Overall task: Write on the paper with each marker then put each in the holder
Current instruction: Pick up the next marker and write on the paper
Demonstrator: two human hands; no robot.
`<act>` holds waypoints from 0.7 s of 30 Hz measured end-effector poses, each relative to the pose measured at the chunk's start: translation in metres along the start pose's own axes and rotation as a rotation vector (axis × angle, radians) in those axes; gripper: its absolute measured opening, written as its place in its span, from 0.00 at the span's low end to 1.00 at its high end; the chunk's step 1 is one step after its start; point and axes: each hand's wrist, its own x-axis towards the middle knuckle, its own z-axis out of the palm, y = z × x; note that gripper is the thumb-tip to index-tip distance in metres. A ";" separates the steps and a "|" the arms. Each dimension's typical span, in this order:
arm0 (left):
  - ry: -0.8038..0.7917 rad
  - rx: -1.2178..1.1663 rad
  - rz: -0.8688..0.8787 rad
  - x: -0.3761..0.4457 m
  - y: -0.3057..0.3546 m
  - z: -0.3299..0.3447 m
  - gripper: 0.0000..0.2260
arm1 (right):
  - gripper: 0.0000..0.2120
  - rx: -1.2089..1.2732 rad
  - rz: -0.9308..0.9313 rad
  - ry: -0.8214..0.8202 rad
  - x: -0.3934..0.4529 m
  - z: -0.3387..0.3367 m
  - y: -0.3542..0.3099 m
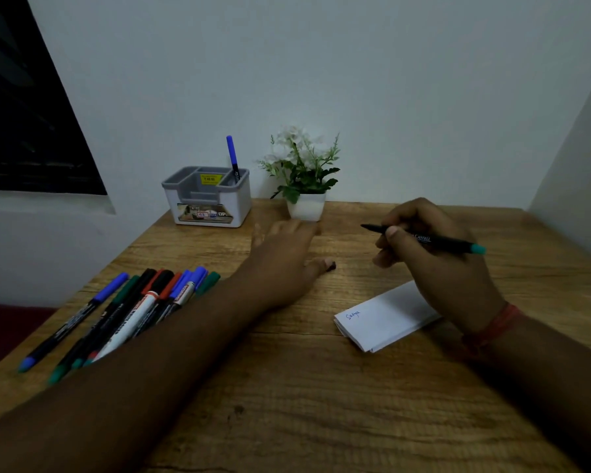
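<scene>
My right hand (437,278) is shut on a black marker with a teal end (439,241). It holds the marker level above the table, bare tip pointing left. Under that wrist lies a folded white paper (382,319) with a short blue word on its left part. My left hand (284,264) lies low over the table's middle, fingers spread and blurred. A small dark cap (331,266) sits at its thumb tip. The grey-and-white holder (243,206) stands at the back left, with one blue marker (232,155) upright in its right compartment.
Several markers (127,312) in blue, green, red and black lie bunched at the table's left edge, partly under my left forearm. A small potted plant (304,175) stands to the right of the holder against the wall. The wooden table (321,404) ends at walls behind and on the right.
</scene>
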 end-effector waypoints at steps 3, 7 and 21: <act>0.007 0.132 0.051 -0.002 -0.001 0.003 0.36 | 0.07 0.029 0.064 0.002 0.002 0.000 0.003; -0.047 0.224 0.081 -0.007 0.003 0.005 0.41 | 0.09 0.106 0.124 0.006 0.002 0.000 -0.001; -0.212 0.268 0.162 -0.017 0.007 0.010 0.43 | 0.06 -0.073 0.355 -0.250 -0.034 -0.012 -0.011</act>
